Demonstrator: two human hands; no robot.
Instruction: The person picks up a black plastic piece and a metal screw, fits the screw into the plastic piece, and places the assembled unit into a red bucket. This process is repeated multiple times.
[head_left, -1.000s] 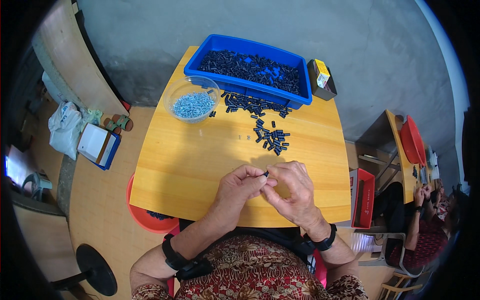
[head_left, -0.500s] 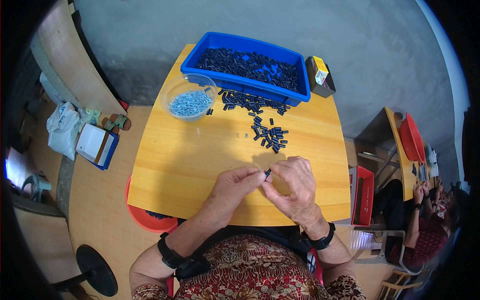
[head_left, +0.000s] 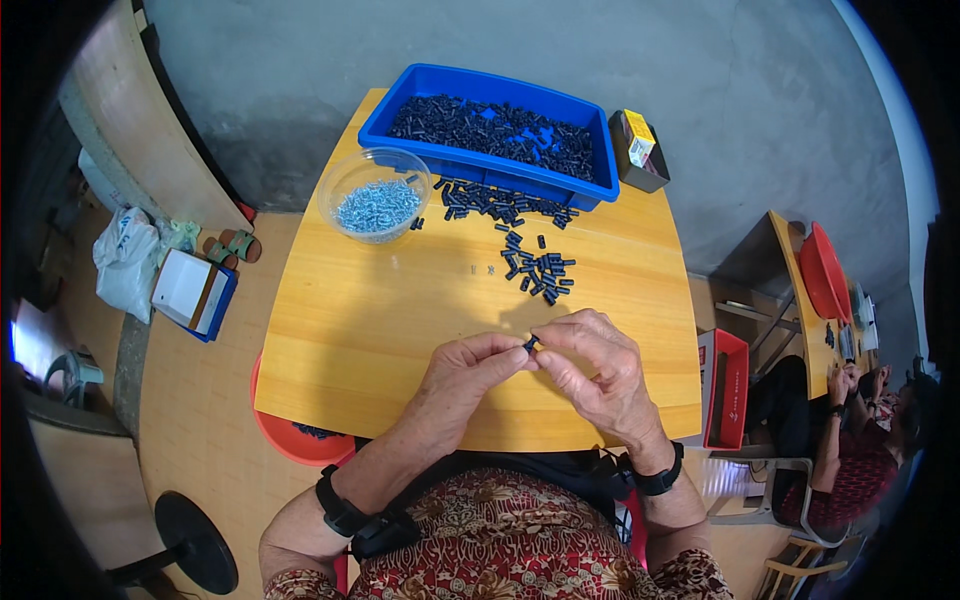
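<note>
Near the front edge of the yellow wooden table (head_left: 380,330), the left hand (head_left: 470,372) and right hand (head_left: 598,372) pinch one small black plastic sleeve (head_left: 531,344) between fingertips. It appears light, rigid, easily dropped; holding it by its ends suits best.

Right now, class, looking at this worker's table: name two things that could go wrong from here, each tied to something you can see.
1. The small black part is pinched only between fingertips of the left hand and right hand; it could slip and fall off the near table edge.
2. The clear bowl of screws sits near the table's far left edge; a reaching arm might knock it off.
</note>
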